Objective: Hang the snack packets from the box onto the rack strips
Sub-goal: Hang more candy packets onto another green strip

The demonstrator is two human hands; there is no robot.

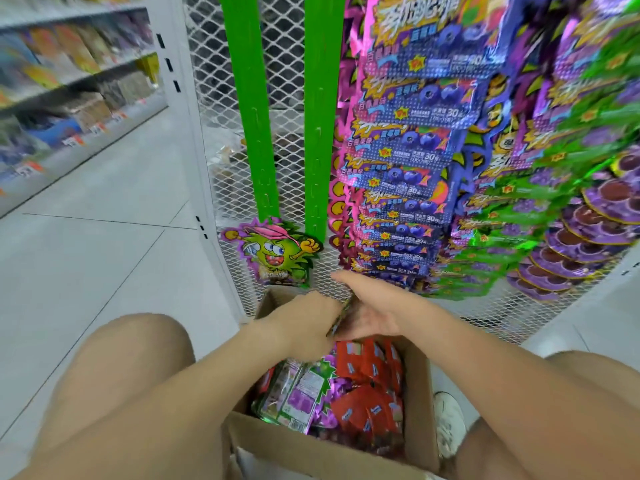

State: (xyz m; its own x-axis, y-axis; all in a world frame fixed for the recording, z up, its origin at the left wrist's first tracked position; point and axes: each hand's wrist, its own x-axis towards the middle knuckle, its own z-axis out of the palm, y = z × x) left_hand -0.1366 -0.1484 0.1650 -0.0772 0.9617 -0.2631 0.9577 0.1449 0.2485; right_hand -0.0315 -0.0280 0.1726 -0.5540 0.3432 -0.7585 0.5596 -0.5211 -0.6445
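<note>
The left hand pinches a blurred, edge-on packet, the right hand flat-fingered against it, over the box. The strips stand upright at 11 to 12 o'clock, the left hand nearer. One hung packet sits at the left strip's foot, the slots above it free.
</note>
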